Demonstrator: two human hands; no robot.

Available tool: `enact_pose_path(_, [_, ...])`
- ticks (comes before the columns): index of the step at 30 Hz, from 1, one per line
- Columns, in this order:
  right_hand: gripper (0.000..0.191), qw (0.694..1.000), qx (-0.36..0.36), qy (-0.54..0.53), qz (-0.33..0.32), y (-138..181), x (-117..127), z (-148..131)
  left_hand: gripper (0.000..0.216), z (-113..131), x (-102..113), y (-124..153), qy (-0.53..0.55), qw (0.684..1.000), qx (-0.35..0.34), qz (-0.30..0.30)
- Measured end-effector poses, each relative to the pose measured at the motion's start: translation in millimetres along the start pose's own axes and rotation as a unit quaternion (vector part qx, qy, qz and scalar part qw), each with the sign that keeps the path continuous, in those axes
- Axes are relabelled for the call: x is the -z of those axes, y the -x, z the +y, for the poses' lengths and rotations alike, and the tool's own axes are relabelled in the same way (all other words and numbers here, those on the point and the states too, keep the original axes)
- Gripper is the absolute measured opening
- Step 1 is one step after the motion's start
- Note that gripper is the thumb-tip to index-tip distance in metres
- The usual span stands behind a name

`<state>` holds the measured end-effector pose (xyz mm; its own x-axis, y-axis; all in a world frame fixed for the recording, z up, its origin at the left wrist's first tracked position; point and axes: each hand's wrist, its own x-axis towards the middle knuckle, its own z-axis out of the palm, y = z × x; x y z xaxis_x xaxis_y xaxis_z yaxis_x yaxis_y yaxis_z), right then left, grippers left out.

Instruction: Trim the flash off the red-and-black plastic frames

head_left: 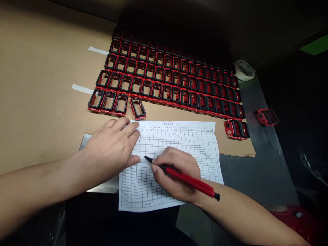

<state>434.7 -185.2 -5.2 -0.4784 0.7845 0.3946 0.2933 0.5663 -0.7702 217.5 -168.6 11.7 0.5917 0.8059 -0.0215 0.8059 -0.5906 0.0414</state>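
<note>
A printed form (205, 143) with a table grid and some handwritten entries lies on the work surface, its lower part hanging past the front edge. My left hand (112, 145) rests flat on the form's upper left, fingers stretched out. In my right hand (179, 172) a red pen (191, 181) with black tip and black end is gripped like for writing. The pen tip points at the left-middle cells, close to my left thumb; whether it touches the paper I cannot tell. Just above the form, one red and black frame (137, 108) sits tilted, apart from the rows.
Several rows of red and black frames (147, 88) stand on brown cardboard (46, 75) at the back. A stack (236, 130) and a single red part (268, 117) lie at right, near a tape roll (244, 70). White tape strips (82, 89) mark the left.
</note>
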Motion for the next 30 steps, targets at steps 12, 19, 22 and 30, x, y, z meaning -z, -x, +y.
enact_pose_path(12, [0.011, 0.982, 0.184, 0.033, -0.034, 9.1, 1.1, -1.1, 0.053, -0.5, 0.0, 0.5, -0.004, 1.000, 0.000, 0.002])
enact_pose_path(19, [0.010, 0.973, 0.229, 0.029, -0.027, 9.7, 2.3, -1.6, 0.050, -0.8, -2.3, 1.5, 0.009, 1.000, -0.003, 0.013])
enact_pose_path(22, [0.011, 0.973, 0.227, 0.021, -0.024, 9.3, 0.8, -1.0, 0.050, -0.9, -2.9, 1.7, 0.001, 1.000, -0.008, 0.013])
enact_pose_path(30, [0.014, 0.983, 0.179, 0.003, -0.028, 9.5, 0.1, -0.6, 0.048, -1.1, -3.4, 2.1, -0.013, 1.000, -0.008, 0.009])
